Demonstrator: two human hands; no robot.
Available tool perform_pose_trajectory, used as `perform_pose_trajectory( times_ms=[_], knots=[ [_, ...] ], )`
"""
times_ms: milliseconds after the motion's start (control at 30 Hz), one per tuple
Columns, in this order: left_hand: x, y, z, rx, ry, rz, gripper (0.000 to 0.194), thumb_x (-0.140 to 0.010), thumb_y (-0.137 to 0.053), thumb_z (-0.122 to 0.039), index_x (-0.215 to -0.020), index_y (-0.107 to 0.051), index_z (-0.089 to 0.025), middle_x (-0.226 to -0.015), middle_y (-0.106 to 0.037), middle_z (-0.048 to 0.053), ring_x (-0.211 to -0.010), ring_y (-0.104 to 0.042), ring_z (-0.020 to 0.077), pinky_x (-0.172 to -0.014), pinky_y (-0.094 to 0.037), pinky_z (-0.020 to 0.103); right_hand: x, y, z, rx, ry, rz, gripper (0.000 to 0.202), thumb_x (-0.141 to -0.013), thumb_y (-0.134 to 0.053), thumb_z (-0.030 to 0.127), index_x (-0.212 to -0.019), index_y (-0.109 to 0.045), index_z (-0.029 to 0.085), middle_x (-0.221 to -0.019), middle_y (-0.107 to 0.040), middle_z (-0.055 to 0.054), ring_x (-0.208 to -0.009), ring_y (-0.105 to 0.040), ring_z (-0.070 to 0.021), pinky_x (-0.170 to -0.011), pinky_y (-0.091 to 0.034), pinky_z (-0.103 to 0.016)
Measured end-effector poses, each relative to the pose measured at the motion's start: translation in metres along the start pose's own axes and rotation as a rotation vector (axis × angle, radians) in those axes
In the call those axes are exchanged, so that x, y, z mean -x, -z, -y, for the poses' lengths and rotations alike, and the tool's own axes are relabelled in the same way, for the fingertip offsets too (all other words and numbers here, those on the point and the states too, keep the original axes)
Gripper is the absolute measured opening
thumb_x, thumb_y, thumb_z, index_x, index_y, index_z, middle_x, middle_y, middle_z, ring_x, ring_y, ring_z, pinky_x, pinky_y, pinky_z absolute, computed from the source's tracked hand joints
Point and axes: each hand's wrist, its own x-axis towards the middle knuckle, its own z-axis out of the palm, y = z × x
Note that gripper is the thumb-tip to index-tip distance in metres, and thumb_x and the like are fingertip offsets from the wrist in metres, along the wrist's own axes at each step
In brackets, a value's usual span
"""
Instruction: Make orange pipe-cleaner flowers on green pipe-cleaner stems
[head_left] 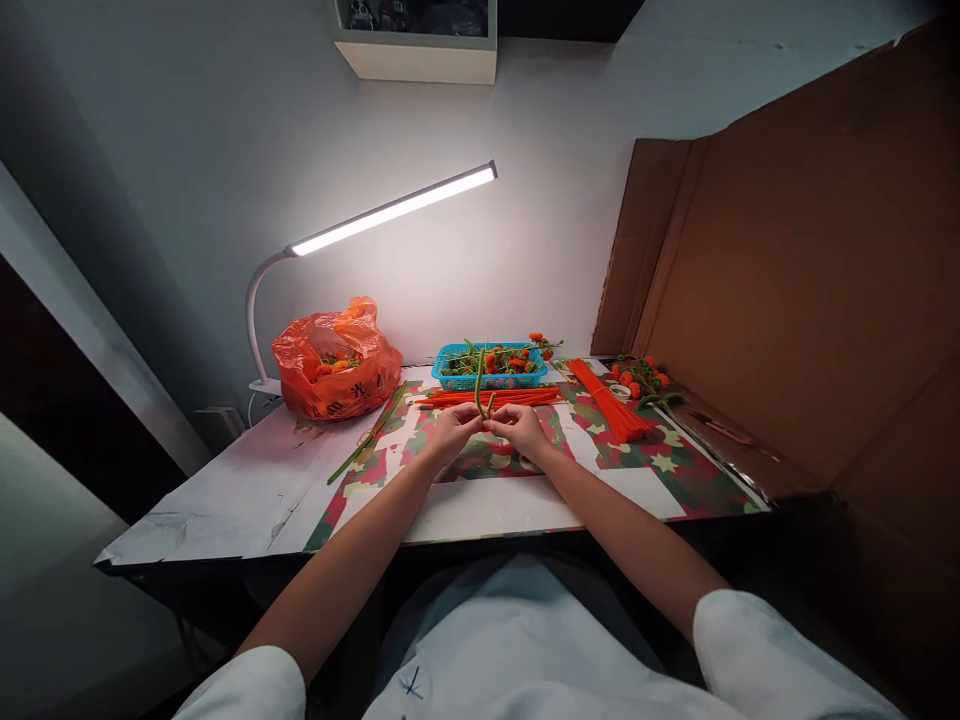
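Green strip (479,385): bent, pinched between the fingertips of the left hand (454,430) and right hand (519,428); judged part-formed. Left of the fingers: an orange bag (371,370) holding orange pieces (336,366), then loose green strips (367,436), apparently unworked. Beyond the fingers: a blue basket (465,382) of orange flowers (491,360), seemingly complete, and orange sticks (525,396). Right of the fingers: an orange bundle (609,400), apparently unused. Surface: table (217,505), white leftward, camouflage-patterned near the fingers. Room: lamp (394,211) left, pale wall (540,220) beyond, cardboard panel (772,270) right.
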Motion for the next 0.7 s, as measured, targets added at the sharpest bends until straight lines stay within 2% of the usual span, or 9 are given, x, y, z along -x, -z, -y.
perform_pose_trajectory(
  times_ms=[200, 500, 700],
  knots=[
    [0.001, 0.002, -0.003, 0.048, 0.017, 0.013, 0.026, -0.073, -0.066, -0.04, -0.08, -0.072, -0.016, -0.078, -0.071, 0.006, -0.072, -0.066, 0.0189, -0.07, -0.054, 0.031, 0.008, -0.001, 0.011, 0.105, 0.106, -0.108, 0.02, -0.07, -0.068, 0.038, -0.066, -0.067, 0.018, -0.066, -0.065, -0.003, -0.063, -0.057, -0.0163, -0.06, -0.046, -0.028],
    [0.003, 0.0, -0.006, 0.065, 0.015, -0.012, 0.033, -0.069, -0.073, -0.047, -0.082, -0.073, -0.017, -0.086, -0.073, 0.007, -0.079, -0.067, 0.0217, -0.074, -0.055, 0.034, 0.009, -0.003, 0.012, 0.202, 0.227, -0.136, 0.019, -0.076, -0.066, 0.037, -0.066, -0.071, 0.021, -0.068, -0.068, -0.005, -0.065, -0.06, -0.0193, -0.066, -0.047, -0.032],
    [0.001, -0.003, 0.003, 0.087, 0.037, -0.068, 0.036, -0.068, -0.073, -0.05, -0.083, -0.071, -0.017, -0.082, -0.073, 0.005, -0.079, -0.068, 0.0212, -0.076, -0.055, 0.034, 0.007, -0.006, 0.008, 0.224, 0.257, -0.154, 0.018, -0.079, -0.063, 0.032, -0.067, -0.071, 0.021, -0.07, -0.067, -0.005, -0.067, -0.061, -0.0188, -0.065, -0.047, -0.03]
  ],
)
